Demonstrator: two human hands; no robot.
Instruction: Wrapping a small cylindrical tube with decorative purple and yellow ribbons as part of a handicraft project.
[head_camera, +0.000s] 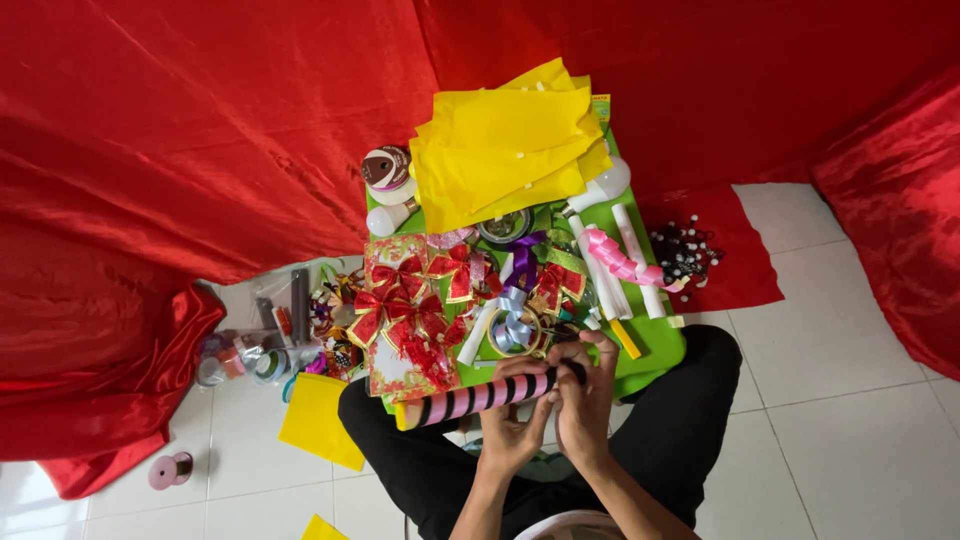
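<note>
A roll of pink and black striped wrapping paper (465, 399) lies across the near edge of a small green table (655, 350). My left hand (512, 425) holds the roll from beneath near its right end. Over that same end my right hand (585, 390) is curled, fingers closed on it. Just beyond the roll lie red and gold bows (410, 310), a coil of silver-blue ribbon (512, 328) and a purple ribbon (523, 255).
Yellow paper sheets (505, 145) cover the table's far end, beside tape rolls (388, 170), white tubes (600, 280) and a pink curled ribbon (620, 262). Red cloth (200, 130) drapes behind and on both sides. Ribbon spools and clutter (270, 345) sit on the tiled floor at left, with yellow paper (320, 420).
</note>
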